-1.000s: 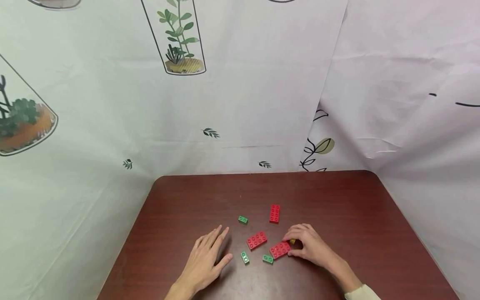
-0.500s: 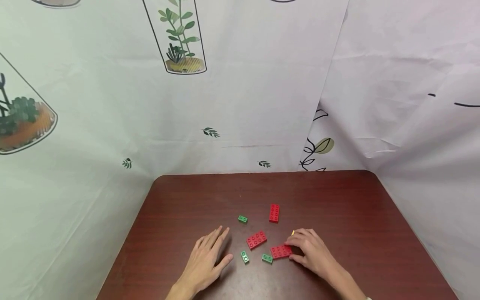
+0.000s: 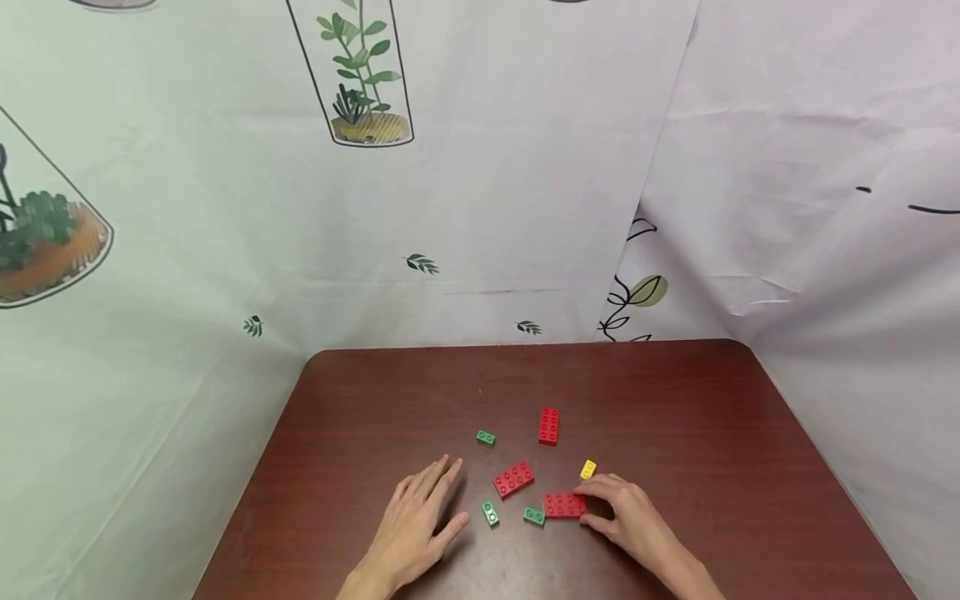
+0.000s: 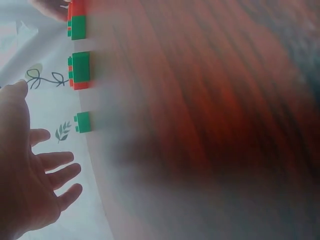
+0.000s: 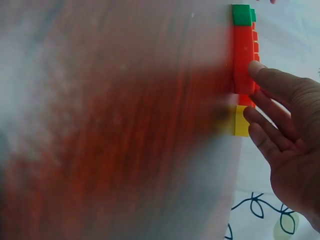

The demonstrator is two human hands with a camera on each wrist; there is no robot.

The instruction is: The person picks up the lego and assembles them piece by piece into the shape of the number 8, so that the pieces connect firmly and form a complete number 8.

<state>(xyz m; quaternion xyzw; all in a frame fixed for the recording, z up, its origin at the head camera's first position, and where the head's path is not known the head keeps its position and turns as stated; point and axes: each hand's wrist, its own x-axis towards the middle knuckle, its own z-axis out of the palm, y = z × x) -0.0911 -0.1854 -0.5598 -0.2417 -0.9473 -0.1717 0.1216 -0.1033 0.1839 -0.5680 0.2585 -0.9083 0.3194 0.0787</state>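
Note:
My left hand (image 3: 422, 518) lies flat and open on the dark wooden table (image 3: 675, 400), fingers spread, holding nothing; the left wrist view shows the left hand (image 4: 30, 175) the same way. My right hand (image 3: 603, 508) pinches the right end of a red brick (image 3: 562, 505) between fingertips and thumb. In the right wrist view its fingers (image 5: 272, 90) touch that red brick (image 5: 243, 60). A small yellow brick (image 3: 588, 469) lies free just beyond the right hand. A second red brick (image 3: 513, 480) lies between the hands.
A third red brick (image 3: 548, 426) lies farther back. Small green bricks sit at the back (image 3: 485, 437), near the left fingertips (image 3: 490, 513) and against the held brick's left end (image 3: 534, 516). Printed cloth walls (image 3: 480, 208) close in the table's back and sides.
My right hand drew back toward me, turning the red brick level. The yellow brick, earlier under the fingers, now lies uncovered. The left hand stayed put.

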